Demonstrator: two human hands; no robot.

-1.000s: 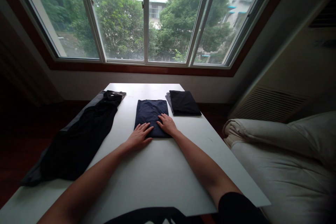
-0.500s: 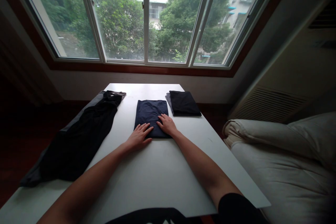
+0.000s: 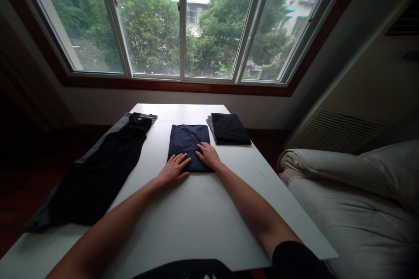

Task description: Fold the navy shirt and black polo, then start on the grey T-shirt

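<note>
Head view: folded navy-blue fabric rectangle (image 3: 190, 137) lies flat mid-worktop, short edge toward the wearer. Left hand (image 3: 175, 169) on its near-left corner, right hand (image 3: 208, 155) on its near-right part; both grips open, palms down, fingers spread, neither closed on anything. Worktop (image 3: 203, 218) is glossy white. Just right and farther back: folded black fabric square (image 3: 231, 129) over a folded grey fabric piece (image 3: 210, 123), its left edge showing. Left side: long unfolded black garment (image 3: 101, 170) along the worktop edge, grey fabric (image 3: 42, 220) beneath. Beyond: metal-framed sliding window (image 3: 182, 30). Right: cream padded sofa (image 3: 353, 209).
</note>
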